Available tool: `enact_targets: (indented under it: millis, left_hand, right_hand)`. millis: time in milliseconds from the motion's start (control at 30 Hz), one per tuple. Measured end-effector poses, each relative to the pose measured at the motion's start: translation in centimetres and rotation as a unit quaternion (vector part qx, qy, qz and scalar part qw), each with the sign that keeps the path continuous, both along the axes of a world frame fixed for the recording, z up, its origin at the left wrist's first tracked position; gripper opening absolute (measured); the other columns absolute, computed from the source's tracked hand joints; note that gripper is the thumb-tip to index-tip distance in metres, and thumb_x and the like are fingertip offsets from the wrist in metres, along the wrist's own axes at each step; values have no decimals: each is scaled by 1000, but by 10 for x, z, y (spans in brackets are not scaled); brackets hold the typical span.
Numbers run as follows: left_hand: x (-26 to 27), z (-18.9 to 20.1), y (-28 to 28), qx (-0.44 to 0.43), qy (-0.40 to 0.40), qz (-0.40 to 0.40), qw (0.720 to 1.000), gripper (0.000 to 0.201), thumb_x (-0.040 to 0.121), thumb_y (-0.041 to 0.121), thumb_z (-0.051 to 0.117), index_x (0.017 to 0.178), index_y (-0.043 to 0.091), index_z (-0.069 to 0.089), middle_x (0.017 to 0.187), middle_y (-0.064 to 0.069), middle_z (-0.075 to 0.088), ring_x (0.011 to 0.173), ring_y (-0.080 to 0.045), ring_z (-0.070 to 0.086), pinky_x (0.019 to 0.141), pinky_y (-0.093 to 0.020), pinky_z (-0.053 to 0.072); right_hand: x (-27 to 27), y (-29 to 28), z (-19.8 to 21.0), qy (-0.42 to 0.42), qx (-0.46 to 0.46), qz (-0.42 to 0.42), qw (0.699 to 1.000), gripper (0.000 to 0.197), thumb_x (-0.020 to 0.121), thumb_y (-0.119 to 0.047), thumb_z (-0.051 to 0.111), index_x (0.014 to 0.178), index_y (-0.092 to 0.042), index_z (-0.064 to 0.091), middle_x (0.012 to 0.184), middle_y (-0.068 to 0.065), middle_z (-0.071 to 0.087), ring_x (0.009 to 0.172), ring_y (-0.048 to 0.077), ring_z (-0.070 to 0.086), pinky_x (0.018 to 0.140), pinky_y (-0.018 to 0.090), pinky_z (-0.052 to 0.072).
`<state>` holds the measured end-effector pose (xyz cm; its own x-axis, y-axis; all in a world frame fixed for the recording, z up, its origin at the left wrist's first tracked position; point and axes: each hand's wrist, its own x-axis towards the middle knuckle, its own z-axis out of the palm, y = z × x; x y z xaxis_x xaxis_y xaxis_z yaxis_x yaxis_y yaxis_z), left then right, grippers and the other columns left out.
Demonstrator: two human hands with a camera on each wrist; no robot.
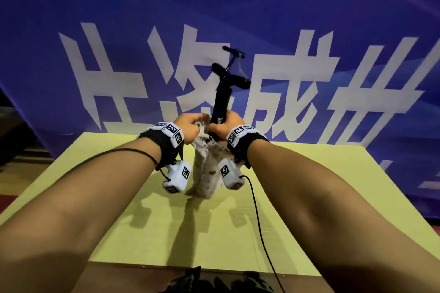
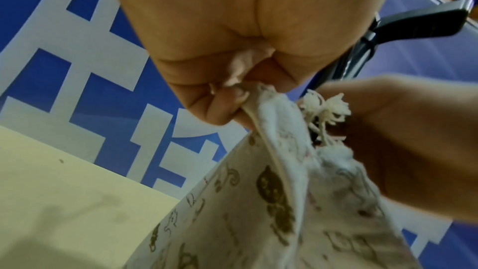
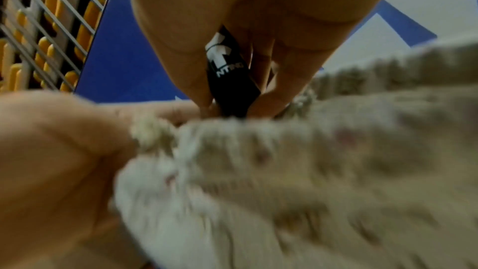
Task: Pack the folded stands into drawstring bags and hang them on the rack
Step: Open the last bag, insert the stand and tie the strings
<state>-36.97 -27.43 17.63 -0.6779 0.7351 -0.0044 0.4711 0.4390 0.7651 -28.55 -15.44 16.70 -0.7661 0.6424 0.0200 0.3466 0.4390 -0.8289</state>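
Black stand label reads partly "NTING".

The left hand fills the upper middle of the left wrist view, its curled fingers pinching the gathered rim of a pale drawstring bag printed with brown figures. The bag hangs down and to the right from that pinch. Just right of the rim sit frayed cream cord ends, touching the right hand that closes on the bag's far side. Above the cords, a black stand rises behind the hands. Left of the bag lies a yellow table, backed by a blue banner with white characters.
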Motion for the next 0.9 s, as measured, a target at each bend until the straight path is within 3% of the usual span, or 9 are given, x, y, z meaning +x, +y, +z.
enact_targets:
  millis: [100, 167, 233, 300, 467, 533, 633, 767, 900]
  left_hand:
    - [-8, 2, 2, 33, -11, 27, 999, 63, 82, -12, 35, 131, 20, 58, 112, -13, 65, 54, -18, 47, 44, -19, 35]
    - [-13, 5, 2, 54, -21, 47, 997, 61, 82, -12, 37, 130, 20, 58, 109, -16, 67, 48, -18, 46, 39, -16, 35]
    - [-15, 9, 1, 56, -25, 60, 996, 61, 81, -12, 39, 130, 18, 60, 85, -12, 66, 47, -18, 45, 33, -14, 34]
    - [-15, 11, 0, 49, -22, 61, 997, 60, 81, -11, 40, 128, 18, 61, 67, -3, 57, 48, -18, 46, 32, -14, 35]
    - [-17, 11, 0, 74, -89, 99, 988, 30, 83, 1, 48, 103, 10, 69, 65, -9, 54, 50, -20, 46, 44, -19, 39]
    - [-16, 13, 0, 85, -142, 135, 977, 18, 82, 26, 60, 86, 10, 67, 74, -10, 57, 54, -21, 51, 53, -24, 43]
    - [-25, 3, 0, 73, -133, 161, 975, 48, 79, 58, 62, 82, 11, 68, 73, -6, 60, 58, -22, 55, 54, -23, 44]
    - [-39, -8, 1, 58, -75, 158, 983, 40, 80, 50, 68, 64, 14, 61, 55, -4, 52, 57, -23, 53, 59, -25, 43]
    - [-38, -10, -1, 54, -61, 178, 981, 47, 76, 57, 68, 57, 16, 58, 51, 0, 55, 54, -25, 55, 62, -28, 48]
  right_hand:
    - [4, -4, -6, -68, 71, 14, 995, 26, 77, -30, 69, 99, -21, 59, 102, 6, 62, 90, 28, 64, 75, 34, 52]
    - [7, -5, -11, -123, 132, -8, 984, 44, 77, -40, 65, 116, -22, 56, 123, 7, 48, 112, 31, 52, 95, 44, 47]
    - [8, -6, -14, -207, 235, 13, 950, 56, 79, -43, 62, 131, -24, 52, 145, 4, 30, 134, 31, 26, 109, 50, 30]
    - [6, -3, -16, -242, 236, 33, 941, 57, 81, -44, 63, 134, -29, 50, 149, 4, 29, 133, 33, 27, 109, 52, 30]
    - [-2, -3, -22, -222, 185, 58, 956, 41, 79, -33, 70, 114, -15, 56, 101, 8, 59, 79, 27, 56, 68, 33, 48]
    - [-7, -5, -17, -222, 186, 69, 955, 44, 78, -29, 72, 117, -15, 57, 97, 7, 59, 79, 27, 58, 68, 33, 50]
    - [-12, 0, -14, -188, 151, 90, 966, 57, 74, -37, 79, 124, -18, 58, 108, 3, 66, 94, 25, 64, 78, 31, 51]
    - [-11, 7, -22, -159, 160, 95, 970, 49, 85, -40, 70, 125, -14, 61, 122, 5, 66, 109, 26, 62, 85, 30, 49]
    - [-13, 8, -25, -93, 127, 48, 986, 47, 91, -59, 51, 85, -16, 71, 83, 5, 69, 80, 26, 65, 68, 29, 49]
